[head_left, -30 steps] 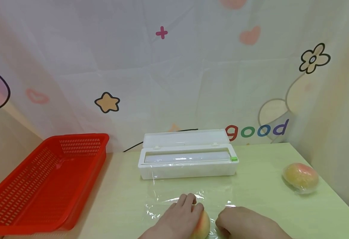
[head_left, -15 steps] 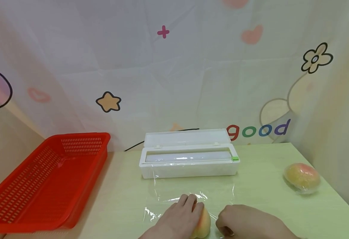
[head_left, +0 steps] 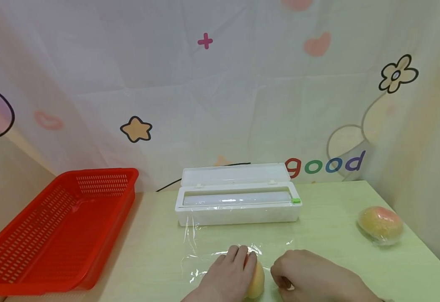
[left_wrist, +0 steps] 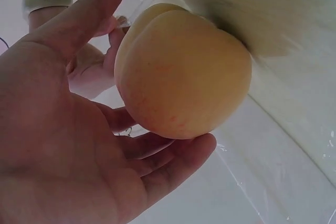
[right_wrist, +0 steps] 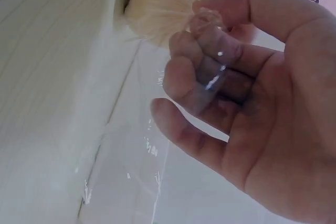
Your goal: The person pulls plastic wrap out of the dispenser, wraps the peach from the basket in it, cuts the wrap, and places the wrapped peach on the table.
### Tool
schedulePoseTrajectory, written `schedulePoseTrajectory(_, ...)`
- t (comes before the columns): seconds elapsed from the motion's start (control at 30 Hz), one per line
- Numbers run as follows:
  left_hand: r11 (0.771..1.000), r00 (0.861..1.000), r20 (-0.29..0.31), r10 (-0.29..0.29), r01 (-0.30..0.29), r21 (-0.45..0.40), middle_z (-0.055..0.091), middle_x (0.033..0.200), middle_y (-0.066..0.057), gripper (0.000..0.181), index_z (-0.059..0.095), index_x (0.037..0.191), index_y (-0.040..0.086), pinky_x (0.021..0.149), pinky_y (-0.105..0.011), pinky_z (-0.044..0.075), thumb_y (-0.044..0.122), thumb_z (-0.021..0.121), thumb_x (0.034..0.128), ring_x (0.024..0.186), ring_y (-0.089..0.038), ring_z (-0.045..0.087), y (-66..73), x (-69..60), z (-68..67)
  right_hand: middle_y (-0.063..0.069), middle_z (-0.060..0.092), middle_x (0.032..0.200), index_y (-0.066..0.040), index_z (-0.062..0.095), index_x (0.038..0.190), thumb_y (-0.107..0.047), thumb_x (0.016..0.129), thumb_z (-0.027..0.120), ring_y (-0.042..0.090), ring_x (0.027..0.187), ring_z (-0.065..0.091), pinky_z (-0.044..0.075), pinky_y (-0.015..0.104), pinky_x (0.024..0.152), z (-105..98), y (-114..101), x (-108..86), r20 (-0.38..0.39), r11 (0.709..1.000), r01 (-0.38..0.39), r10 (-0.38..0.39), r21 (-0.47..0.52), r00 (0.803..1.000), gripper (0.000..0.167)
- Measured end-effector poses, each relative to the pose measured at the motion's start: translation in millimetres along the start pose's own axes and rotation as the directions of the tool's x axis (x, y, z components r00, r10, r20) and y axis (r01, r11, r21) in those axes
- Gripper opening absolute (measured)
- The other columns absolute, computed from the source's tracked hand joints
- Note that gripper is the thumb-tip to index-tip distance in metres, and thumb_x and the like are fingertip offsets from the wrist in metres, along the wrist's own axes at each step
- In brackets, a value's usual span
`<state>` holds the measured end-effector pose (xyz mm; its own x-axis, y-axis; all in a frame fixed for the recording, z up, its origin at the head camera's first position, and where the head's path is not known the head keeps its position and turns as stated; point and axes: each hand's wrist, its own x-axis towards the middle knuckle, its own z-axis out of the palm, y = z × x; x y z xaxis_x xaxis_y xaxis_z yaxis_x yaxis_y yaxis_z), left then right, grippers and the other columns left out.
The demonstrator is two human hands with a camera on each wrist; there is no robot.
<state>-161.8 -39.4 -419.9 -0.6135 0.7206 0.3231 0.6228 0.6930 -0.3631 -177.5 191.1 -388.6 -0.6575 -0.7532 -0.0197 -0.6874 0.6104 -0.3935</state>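
At the near edge of the head view, my left hand (head_left: pixel 227 270) holds a peach (head_left: pixel 257 282) from its left side. The left wrist view shows the fingers curled under the yellow-orange peach (left_wrist: pixel 184 72) and the thumb along its side. My right hand (head_left: pixel 310 272) is just right of the peach, fingers bent. In the right wrist view its thumb and fingertips pinch a bunched end of clear cling film (right_wrist: pixel 207 22), drawn tight over that side of the peach. More of the transparent film (head_left: pixel 195 256) lies on the table around both hands.
Behind the hands stands a white cling film dispenser (head_left: pixel 239 214), lid up, roll inside, green slider at right. A red plastic basket (head_left: pixel 107 235) is on the left. A film-wrapped peach (head_left: pixel 381 224) sits near the right edge of the table (head_left: pixel 329 226). A printed curtain (head_left: pixel 223 105) hangs behind.
My right hand has risen slightly and moved a little away from me, still pinching the film. The film's creases have shifted. My left hand stays at the peach.
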Motion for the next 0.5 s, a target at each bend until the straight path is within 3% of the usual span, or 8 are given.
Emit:
schedulePoseTrajectory(0.13,1.0,1.0,0.022,-0.006,0.006,0.015,0.051,0.108,-0.002,0.042,0.056,0.123,0.01,0.069,-0.021,0.049,0.023,0.072,0.0862,0.097,-0.016,0.05,0.4,1.3,1.3,-0.022,0.043,0.061,-0.031,0.052,0.067,-0.007,0.08,0.071,-0.002,0.055,0.038,0.036,0.019,0.053,-0.6,-0.7,0.6,-0.061,0.999,0.027,-0.029,-0.027,0.998,0.033)
schedulePoseTrajectory(0.33,0.999,0.996,0.081,-0.031,0.033,-0.033,0.048,0.108,-0.002,0.056,0.052,0.123,0.009,0.072,-0.022,0.048,0.032,0.079,0.0798,0.097,-0.017,0.049,0.2,3.0,-0.2,-0.021,0.046,0.062,-0.031,0.054,0.068,-0.007,0.08,0.071,-0.002,0.055,0.039,0.036,0.019,0.052,-1.1,0.6,2.1,-0.065,1.0,0.018,-0.019,-0.013,0.998,0.032)
schedulePoseTrajectory(0.5,0.996,0.993,0.11,-0.051,0.058,-0.066,0.047,0.109,-0.001,0.063,0.051,0.125,0.009,0.074,-0.023,0.048,0.04,0.081,0.078,0.099,-0.016,0.048,-0.1,4.0,-0.2,-0.021,0.043,0.063,-0.03,0.054,0.068,-0.007,0.079,0.072,-0.002,0.056,0.039,0.036,0.018,0.053,-0.6,2.6,2.8,-0.099,0.997,0.055,-0.059,-0.046,0.993,0.031)
